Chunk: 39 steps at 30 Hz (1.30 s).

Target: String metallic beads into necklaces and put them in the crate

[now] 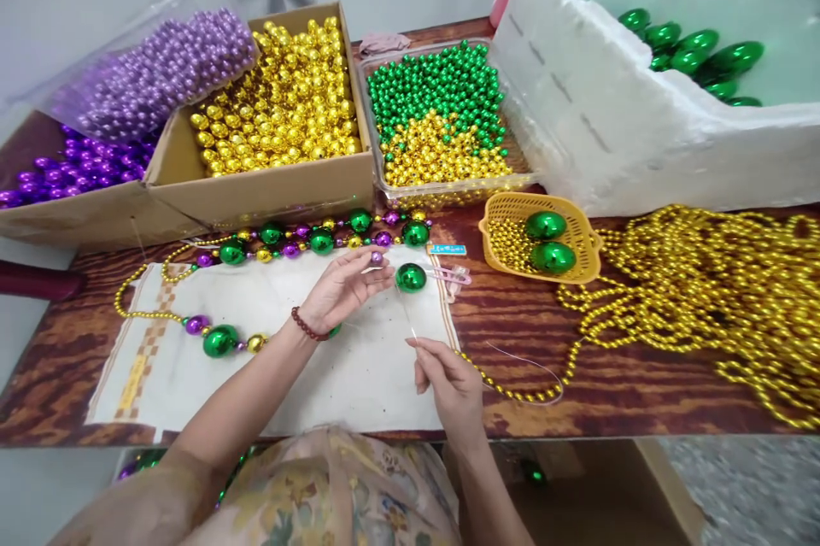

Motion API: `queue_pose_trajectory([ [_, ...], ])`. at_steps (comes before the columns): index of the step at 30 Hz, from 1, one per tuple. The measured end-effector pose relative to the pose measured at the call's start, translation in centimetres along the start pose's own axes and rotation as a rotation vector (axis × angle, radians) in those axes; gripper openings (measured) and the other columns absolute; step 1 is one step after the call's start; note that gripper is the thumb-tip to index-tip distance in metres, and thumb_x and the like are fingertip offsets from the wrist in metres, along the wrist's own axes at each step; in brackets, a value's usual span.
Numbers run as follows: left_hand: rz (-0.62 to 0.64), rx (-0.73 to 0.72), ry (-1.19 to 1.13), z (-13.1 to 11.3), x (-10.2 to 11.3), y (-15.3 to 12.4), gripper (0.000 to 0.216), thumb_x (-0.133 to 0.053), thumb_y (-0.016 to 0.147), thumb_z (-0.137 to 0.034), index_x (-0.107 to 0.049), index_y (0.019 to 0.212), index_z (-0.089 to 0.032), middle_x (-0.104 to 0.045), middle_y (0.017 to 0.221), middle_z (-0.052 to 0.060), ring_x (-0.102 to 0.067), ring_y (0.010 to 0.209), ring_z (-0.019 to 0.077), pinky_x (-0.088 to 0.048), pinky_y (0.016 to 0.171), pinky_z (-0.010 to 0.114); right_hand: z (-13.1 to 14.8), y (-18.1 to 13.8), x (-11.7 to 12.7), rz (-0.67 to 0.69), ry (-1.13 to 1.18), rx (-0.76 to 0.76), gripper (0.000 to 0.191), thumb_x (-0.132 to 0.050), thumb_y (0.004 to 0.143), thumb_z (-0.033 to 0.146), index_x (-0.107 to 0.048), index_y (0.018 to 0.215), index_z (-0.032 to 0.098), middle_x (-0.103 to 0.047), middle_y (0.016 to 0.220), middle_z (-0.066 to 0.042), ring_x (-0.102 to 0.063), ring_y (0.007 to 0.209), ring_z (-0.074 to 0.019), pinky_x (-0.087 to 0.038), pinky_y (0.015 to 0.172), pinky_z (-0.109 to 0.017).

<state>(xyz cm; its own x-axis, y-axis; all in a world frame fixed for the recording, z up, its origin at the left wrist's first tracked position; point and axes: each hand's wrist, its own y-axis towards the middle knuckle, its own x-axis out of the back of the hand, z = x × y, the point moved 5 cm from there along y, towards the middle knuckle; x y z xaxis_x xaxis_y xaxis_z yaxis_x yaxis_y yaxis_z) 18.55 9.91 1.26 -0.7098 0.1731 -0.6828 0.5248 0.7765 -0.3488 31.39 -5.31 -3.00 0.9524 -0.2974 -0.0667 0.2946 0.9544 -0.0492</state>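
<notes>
My left hand point(346, 288), palm partly turned up over the white cloth point(384, 366), pinches a small light purple bead point(377, 258) between thumb and fingertips. Just right of those fingertips is a large shiny green bead point(411, 278), beside a pink safety pin point(456, 275). My right hand point(448, 388) is closed lower down, thumb and finger pinched on a thin needle point(413, 332) that points up toward the green bead. Strung green, purple and gold beads point(221, 341) run across the cloth, partly hidden behind my left forearm.
Behind the cloth stand a box of gold beads point(282, 102), purple beads point(83, 161) and a clear tray point(377, 183) of green and gold beads. An orange basket point(490, 255), heaped gold bead strands point(692, 281) and a foam box point(641, 144) stand right.
</notes>
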Motion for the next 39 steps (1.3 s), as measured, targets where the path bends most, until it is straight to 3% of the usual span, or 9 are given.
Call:
queue_pose_trajectory([
  [5,-0.064,0.021,-0.125,0.3,0.1,-0.7,0.014,-0.071,0.083,-0.016,-0.069,0.095,-0.011,-0.071,0.089,0.007,-0.071,0.084,0.0167,-0.057,0.087,0.033,1.0,-0.4,-0.9,0.060,-0.094,0.060,0.023,-0.054,0.095,0.028,-0.074,0.100,0.017,-0.051,0.051,0.005,-0.049,0.043,-0.0079,-0.042,0.044,-0.018],
  [19,-0.128,-0.018,-0.163,0.4,0.4,-1.2,0.013,-0.071,0.082,-0.013,-0.064,0.093,-0.013,-0.070,0.086,0.004,-0.071,0.074,0.0143,-0.059,0.080,0.031,1.2,-0.7,-1.2,0.039,-0.171,0.087,0.020,-0.054,0.096,0.026,-0.072,0.100,0.018,-0.051,0.052,0.005,-0.048,0.043,-0.0073,-0.041,0.043,-0.017],
  [35,-0.137,-0.113,-0.013,0.2,0.6,-1.1,0.030,-0.082,0.070,-0.018,-0.067,0.095,-0.014,-0.070,0.094,0.003,-0.071,0.078,0.0164,-0.055,0.084,0.035,1.1,-0.6,-1.7,0.014,-0.204,0.017,0.026,-0.052,0.096,0.033,-0.072,0.101,0.016,-0.051,0.052,0.005,-0.048,0.042,-0.0086,-0.041,0.043,-0.020],
  [39,-0.132,-0.085,0.024,1.8,-0.1,-1.5,0.041,-0.087,0.064,-0.023,-0.069,0.100,-0.015,-0.069,0.087,0.003,-0.070,0.074,0.0159,-0.052,0.080,0.033,0.6,0.3,-2.2,-0.019,-0.170,-0.005,0.026,-0.053,0.095,0.035,-0.069,0.099,0.016,-0.054,0.056,0.003,-0.051,0.047,-0.0102,-0.044,0.046,-0.021],
])
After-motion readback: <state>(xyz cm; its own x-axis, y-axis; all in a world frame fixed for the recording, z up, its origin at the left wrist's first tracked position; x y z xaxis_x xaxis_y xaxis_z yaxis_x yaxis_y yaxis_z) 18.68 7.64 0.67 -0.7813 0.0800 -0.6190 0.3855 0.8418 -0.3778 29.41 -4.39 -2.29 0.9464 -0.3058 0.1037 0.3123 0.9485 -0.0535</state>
